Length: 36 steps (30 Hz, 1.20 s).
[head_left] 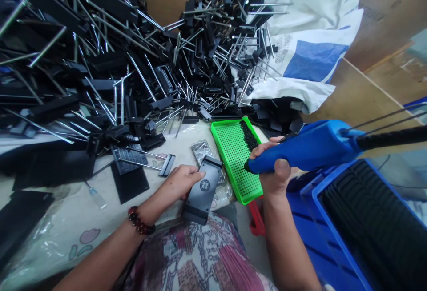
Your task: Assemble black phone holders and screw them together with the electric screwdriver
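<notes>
My left hand point(183, 180) is closed on the edge of a dark grey rectangular plate point(209, 193) with raised ends and a round mark near its middle. Thumb on top, it holds the plate just above my lap. A blue electric screwdriver point(307, 146) lies in my right hand point(275, 175), its dark tip pointing left over a green perforated tray point(233, 189). Small black screws point(248, 135) are heaped in the tray's far right part. Left of the plate lies a black bracket with two metal rods point(167, 165). A clear plastic packet point(200, 149) lies behind the plate.
A large pile of black brackets with metal rods point(150, 60) fills the back and left. Flat black panels point(60, 171) lie at left. A white sack point(307, 51) stands at back right. Stacked black parts fill a blue crate point(333, 237) at right. A cable point(393, 137) trails from the screwdriver.
</notes>
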Each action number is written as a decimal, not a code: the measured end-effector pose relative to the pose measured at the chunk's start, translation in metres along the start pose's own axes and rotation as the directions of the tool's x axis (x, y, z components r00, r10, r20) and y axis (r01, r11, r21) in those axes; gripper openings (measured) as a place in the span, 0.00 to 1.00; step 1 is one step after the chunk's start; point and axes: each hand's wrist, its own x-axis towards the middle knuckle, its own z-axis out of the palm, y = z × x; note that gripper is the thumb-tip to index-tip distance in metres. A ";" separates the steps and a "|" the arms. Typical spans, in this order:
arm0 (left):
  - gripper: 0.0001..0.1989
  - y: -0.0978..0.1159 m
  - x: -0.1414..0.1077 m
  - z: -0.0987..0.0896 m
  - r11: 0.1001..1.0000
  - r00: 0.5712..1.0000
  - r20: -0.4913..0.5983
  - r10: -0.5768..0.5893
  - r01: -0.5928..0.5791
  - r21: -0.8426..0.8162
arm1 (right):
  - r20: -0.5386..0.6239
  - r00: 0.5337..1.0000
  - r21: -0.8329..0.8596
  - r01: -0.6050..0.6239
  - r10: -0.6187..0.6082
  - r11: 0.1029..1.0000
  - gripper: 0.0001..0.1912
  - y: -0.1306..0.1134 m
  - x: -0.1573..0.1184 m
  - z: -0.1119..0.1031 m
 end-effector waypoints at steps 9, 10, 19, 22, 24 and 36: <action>0.19 -0.001 0.001 0.001 1.000 0.999 -0.040 0.009 -0.009 0.001 | -0.021 0.999 -0.047 0.043 -0.044 0.998 0.24 -0.007 0.004 0.006; 0.19 -0.001 0.001 0.002 1.000 0.999 -0.043 0.017 -0.017 -0.003 | -0.022 0.998 -0.045 0.053 -0.054 0.998 0.23 -0.011 0.006 0.008; 0.16 0.004 -0.003 0.005 0.999 0.995 -0.083 0.048 -0.046 0.025 | 0.072 0.995 0.154 0.062 -0.073 0.986 0.23 -0.032 0.006 0.049; 0.16 0.004 -0.002 0.004 0.996 0.993 -0.089 0.072 -0.068 0.052 | 0.155 0.988 0.219 -0.007 -0.027 0.976 0.25 -0.024 0.000 0.067; 0.16 0.005 -0.001 0.003 0.992 0.989 -0.104 0.106 -0.098 0.080 | 0.211 0.977 0.233 -0.047 -0.004 0.971 0.27 -0.018 -0.003 0.076; 0.18 -0.002 0.000 0.001 0.983 0.982 -0.089 0.168 -0.160 0.087 | 0.264 0.964 0.155 -0.059 0.016 0.986 0.30 0.005 -0.008 0.080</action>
